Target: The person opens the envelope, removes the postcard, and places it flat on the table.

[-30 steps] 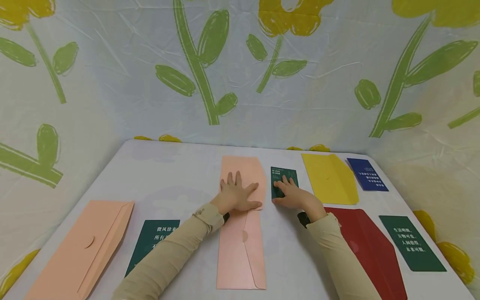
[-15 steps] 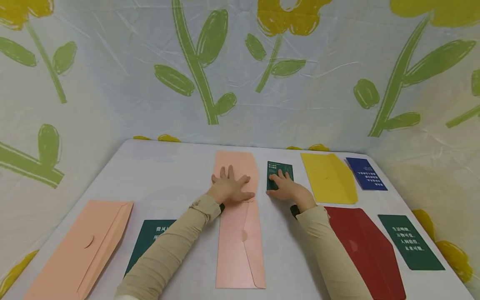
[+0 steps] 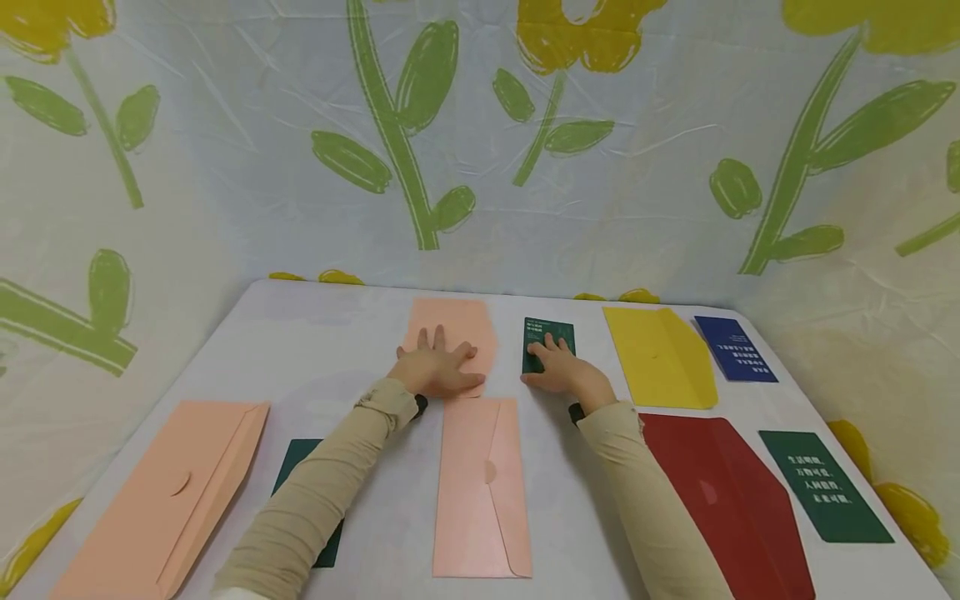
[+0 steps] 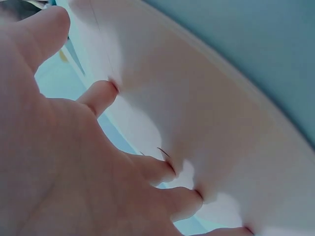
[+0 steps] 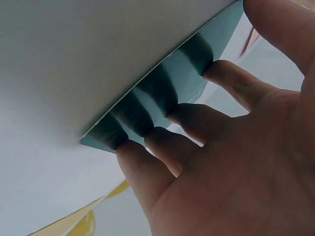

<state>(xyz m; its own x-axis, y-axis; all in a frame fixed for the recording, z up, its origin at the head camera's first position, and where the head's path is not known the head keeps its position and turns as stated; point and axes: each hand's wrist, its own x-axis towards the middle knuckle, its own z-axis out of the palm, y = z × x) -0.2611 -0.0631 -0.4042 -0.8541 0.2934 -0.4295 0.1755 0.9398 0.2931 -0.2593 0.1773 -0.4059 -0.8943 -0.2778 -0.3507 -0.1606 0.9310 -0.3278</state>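
Observation:
With fingers spread, my left hand (image 3: pixel 437 368) presses on a pink envelope (image 3: pixel 467 327) towards the back of the table. In the left wrist view its fingertips touch the paper of that envelope (image 4: pixel 206 98), and the thumb stands apart. My right hand (image 3: pixel 564 368) rests its fingertips on a small dark green card (image 3: pixel 549 327) with pale print, just right of the envelope. The right wrist view shows several fingertips down on the card (image 5: pixel 162 86). A second pink envelope (image 3: pixel 476 492) lies flat in front, its top edge near my left hand.
A larger pink envelope (image 3: pixel 153 492) lies at the left. My left forearm partly covers another green card (image 3: pixel 296 457). On the right lie a yellow envelope (image 3: pixel 656 358), a blue card (image 3: pixel 735 348), a red envelope (image 3: pixel 723 492) and a green printed card (image 3: pixel 825 487). Flowered cloth hangs behind.
My left hand has slid the pink envelope left and slightly back, away from the one in front. My right hand has slid the green card the same way.

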